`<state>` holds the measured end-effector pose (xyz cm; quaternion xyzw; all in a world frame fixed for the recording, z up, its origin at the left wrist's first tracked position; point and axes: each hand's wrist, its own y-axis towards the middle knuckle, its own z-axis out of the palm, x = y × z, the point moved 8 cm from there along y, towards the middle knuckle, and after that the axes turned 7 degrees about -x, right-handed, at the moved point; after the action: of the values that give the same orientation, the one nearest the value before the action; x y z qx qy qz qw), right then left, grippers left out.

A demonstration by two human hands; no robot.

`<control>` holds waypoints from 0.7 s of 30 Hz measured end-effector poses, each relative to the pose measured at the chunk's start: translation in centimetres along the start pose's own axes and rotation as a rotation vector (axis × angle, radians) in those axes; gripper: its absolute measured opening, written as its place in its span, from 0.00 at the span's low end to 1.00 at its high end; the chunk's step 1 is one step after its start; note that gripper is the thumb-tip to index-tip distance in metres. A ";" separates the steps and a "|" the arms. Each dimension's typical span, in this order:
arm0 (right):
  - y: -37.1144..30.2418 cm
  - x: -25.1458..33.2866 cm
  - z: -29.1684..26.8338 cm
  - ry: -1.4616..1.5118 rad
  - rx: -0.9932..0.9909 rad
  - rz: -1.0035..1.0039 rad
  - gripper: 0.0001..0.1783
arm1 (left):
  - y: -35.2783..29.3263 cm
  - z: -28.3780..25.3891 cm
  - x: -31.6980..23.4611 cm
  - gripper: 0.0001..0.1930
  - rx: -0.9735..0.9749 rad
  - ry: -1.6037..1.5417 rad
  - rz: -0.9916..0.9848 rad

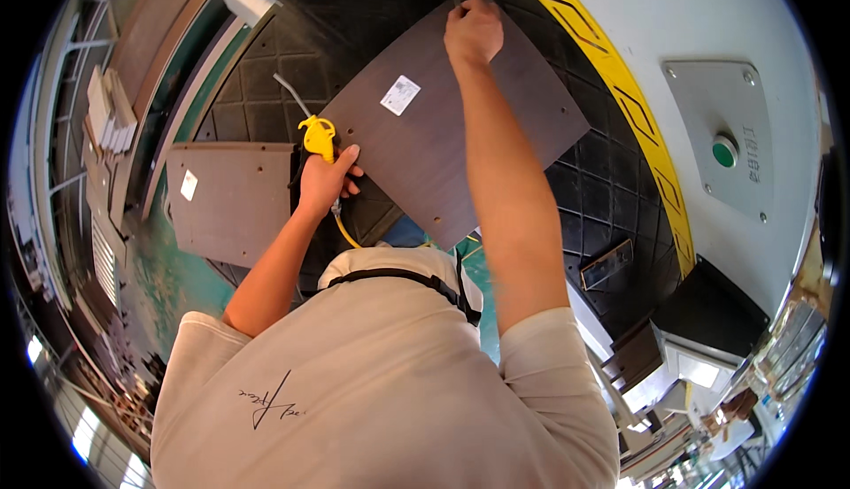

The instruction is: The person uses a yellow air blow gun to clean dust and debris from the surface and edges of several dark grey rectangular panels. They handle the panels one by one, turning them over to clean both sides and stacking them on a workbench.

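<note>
A dark brown panel (416, 148) with a white label (400, 95) and small holes near its corners lies in front of me on a black tiled surface. My left hand (326, 181) is closed round a yellow air blow gun (319, 138), its thin metal nozzle pointing away and to the left. The thumb and fingers of that hand come up to the panel's left edge. My right hand (475, 32) is closed over the panel's far corner, where a small greyish tip shows at the fingers. What it holds is too small to name.
A second brown panel (232, 192) with a label lies to the left. On the right are a yellow-edged machine (633, 108) with a green button (724, 151) and a phone-like dark object (607, 264). A yellow hose (346, 232) runs towards me from the gun.
</note>
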<state>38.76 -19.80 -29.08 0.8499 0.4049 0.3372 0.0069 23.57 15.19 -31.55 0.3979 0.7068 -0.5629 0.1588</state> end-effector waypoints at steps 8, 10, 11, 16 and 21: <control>-6.7 -20.1 -18.1 -0.288 -0.249 0.432 0.12 | -0.1 0.1 -0.1 0.19 0.000 -0.029 0.033; -10.2 -24.5 -22.3 -0.333 -0.313 0.611 0.12 | -0.1 0.5 -0.5 0.19 0.028 -0.024 0.065; -11.4 -24.9 -24.0 -0.236 -0.394 0.575 0.12 | 0.0 0.5 -0.4 0.19 0.034 -0.031 0.072; -15.4 -15.0 -27.8 0.109 -0.409 0.023 0.03 | 0.4 0.0 0.6 0.13 0.092 -0.074 0.070; -17.0 -6.1 -32.8 0.378 -0.142 0.149 0.07 | -1.0 -0.6 2.7 0.13 0.171 -0.138 -0.009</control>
<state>5.40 -21.14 -12.01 0.7965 0.3103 0.5178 -0.0340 21.28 16.76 -32.51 0.3671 0.6452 -0.6481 0.1701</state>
